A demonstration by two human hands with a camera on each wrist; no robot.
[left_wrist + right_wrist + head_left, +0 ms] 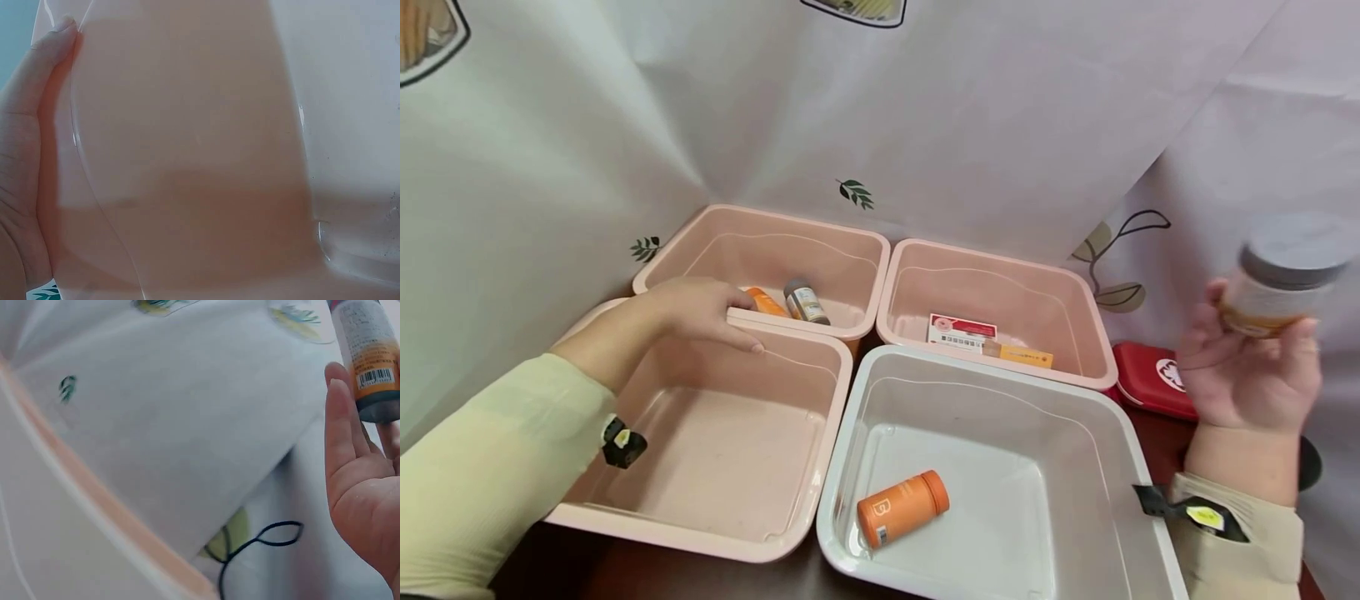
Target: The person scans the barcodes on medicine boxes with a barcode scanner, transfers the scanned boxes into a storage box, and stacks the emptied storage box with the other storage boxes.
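Observation:
My right hand point(1247, 379) is raised at the right and holds a blurred pill bottle point(1270, 304) in its fingers. The right wrist view shows that bottle point(374, 356) with a white and orange label, a barcode and a dark grey end. My left hand point(700, 308) grips the far rim of the front-left pink bin point(722, 467). Its thumb point(59, 37) lies along the inner wall; its other fingers are over the rim, partly hidden. An orange bottle point(902, 507) lies on its side in the front-right whitish bin point(992, 492).
The back-left pink bin point(805, 229) contains a grey-capped bottle point(806, 302) and an orange item point(766, 302). In the back-right pink bin point(992, 262) lie a red-and-white box point(961, 330) and a yellow box point(1026, 356). A red case point(1153, 383) is beside it.

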